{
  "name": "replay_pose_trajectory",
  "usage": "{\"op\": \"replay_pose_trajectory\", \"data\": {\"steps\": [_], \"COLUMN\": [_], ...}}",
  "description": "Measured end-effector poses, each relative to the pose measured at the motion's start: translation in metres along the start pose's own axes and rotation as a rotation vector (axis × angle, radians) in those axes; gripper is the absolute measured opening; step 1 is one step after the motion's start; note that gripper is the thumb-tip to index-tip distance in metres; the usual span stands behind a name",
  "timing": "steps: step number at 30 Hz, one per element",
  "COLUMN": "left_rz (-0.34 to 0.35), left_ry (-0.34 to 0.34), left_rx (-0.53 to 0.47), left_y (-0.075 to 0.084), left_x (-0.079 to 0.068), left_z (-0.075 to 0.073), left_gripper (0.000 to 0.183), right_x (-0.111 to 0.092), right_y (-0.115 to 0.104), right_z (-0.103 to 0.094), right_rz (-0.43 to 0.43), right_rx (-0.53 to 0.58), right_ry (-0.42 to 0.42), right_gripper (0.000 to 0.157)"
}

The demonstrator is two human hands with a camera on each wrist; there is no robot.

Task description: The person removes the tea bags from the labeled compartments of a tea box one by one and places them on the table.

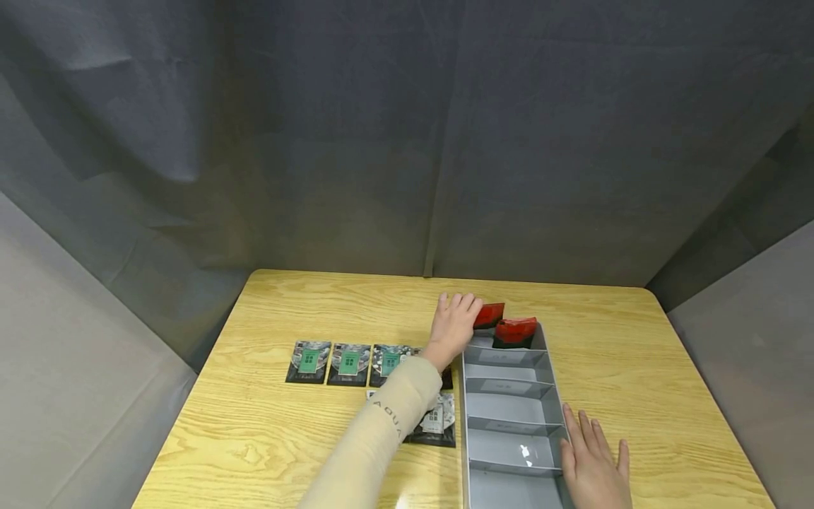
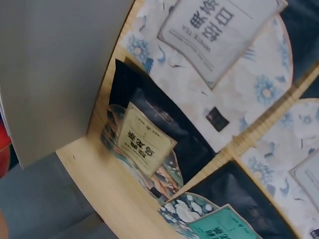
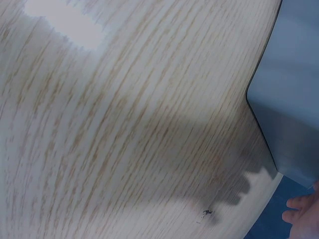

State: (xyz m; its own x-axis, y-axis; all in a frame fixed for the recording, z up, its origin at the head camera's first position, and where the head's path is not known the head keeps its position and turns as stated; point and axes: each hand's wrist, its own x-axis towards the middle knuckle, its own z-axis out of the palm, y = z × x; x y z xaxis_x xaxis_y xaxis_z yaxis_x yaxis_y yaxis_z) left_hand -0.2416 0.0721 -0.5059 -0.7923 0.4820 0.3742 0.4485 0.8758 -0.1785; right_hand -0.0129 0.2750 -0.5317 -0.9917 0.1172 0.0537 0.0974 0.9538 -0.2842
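My left hand (image 1: 453,326) reaches to the far-left corner of a grey divided box (image 1: 466,438), its index finger at the edge of a red and black packet (image 1: 490,314). The thumb is hidden behind the hand; the packet appears pinched there. A second red packet (image 1: 516,331) stands beside it in the same far compartment. In the left wrist view a sliver of red packet (image 2: 4,149) shows beyond the box wall (image 2: 55,74). My right hand (image 1: 596,463) lies with straight fingers along the box's right side, fingertips at its wall.
Left of the box, tea packets with green labels (image 1: 308,362) lie in a row, with an oolong packet (image 2: 147,139) nearest the box. White tea packets (image 2: 219,45) lie in front, partly under my left sleeve (image 1: 388,417). Several compartments (image 1: 509,408) hold nothing visible.
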Motion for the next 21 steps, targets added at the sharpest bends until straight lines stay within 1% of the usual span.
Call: {"op": "replay_pose_trajectory", "data": {"steps": [4,7,11,15,21], "left_rz": [-0.029,-0.041,-0.041,-0.043,-0.061], "left_ry": [0.155,0.261,0.371,0.430,0.451], "left_rx": [-0.012,-0.037,-0.074,-0.113,-0.203], "left_y": [-0.010,-0.017,-0.026,-0.034,-0.052], "left_x": [-0.004,-0.008,-0.015,-0.029,-0.059], "left_z": [0.001,0.002,0.001,-0.001,-0.005], "left_gripper": [0.023,0.024,0.024,0.023,0.022], "right_x": [0.001,0.000,0.000,0.000,0.000], "right_y": [0.001,0.001,0.001,0.001,0.000], "right_z": [0.001,0.001,0.000,0.000,-0.001], "right_rz": [-0.007,-0.007,-0.004,-0.009,-0.022], "right_rx": [-0.004,-0.005,-0.006,-0.004,-0.001], "right_ry": [0.007,0.004,0.002,0.011,0.022], "right_gripper": [0.053,0.054,0.054,0.054,0.054]}}
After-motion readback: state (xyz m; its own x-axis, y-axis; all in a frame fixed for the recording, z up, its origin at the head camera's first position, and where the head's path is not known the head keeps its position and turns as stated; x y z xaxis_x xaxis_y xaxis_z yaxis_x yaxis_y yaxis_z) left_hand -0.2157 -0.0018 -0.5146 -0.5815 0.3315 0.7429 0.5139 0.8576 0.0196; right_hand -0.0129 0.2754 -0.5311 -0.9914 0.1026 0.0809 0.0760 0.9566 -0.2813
